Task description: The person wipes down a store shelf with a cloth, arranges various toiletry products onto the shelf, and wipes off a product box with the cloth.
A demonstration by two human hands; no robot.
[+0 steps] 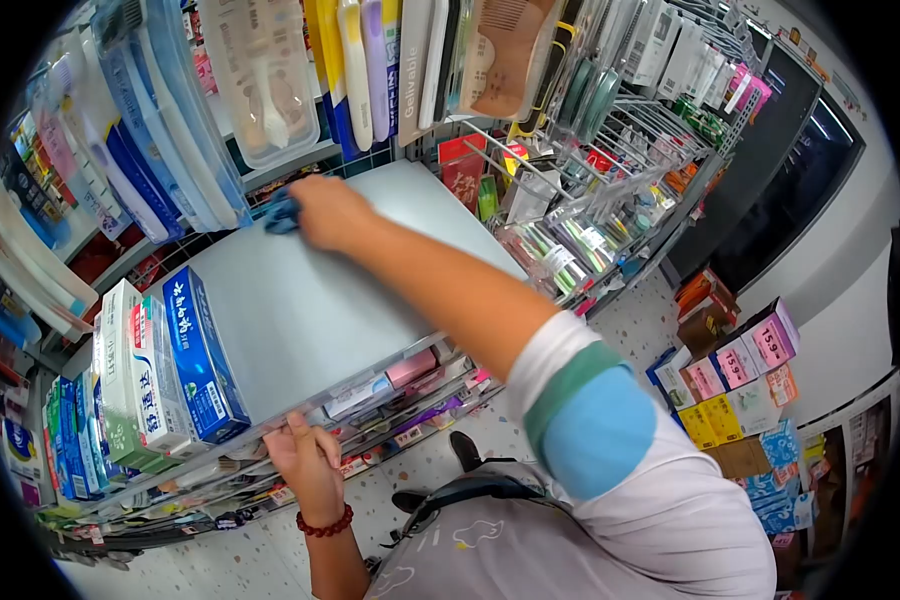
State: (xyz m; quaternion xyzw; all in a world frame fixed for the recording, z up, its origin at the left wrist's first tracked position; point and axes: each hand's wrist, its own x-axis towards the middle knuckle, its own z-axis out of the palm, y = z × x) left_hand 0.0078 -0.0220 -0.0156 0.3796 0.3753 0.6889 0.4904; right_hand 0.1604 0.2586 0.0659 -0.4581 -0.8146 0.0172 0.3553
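My right hand [322,212] is closed on a dark blue cloth [282,212], pressed to the back of a grey shelf [320,300] just under the hanging toothbrush packs. At the shelf's front edge is my left hand [305,457], with a red bead bracelet on the wrist. Its fingers are bent and bunched by the edge, and whether they hold anything is hard to make out. Left of the grey surface, a blue toothpaste box [202,350] lies beside a white and red one [156,370].
Toothbrush packs [265,90] and a comb pack [500,60] hang above the shelf's back. Wire hooks with small goods [610,170] stand to the right. Lower shelves [410,405] hold more packets. Stacked boxes with price tags [740,360] are at the far right.
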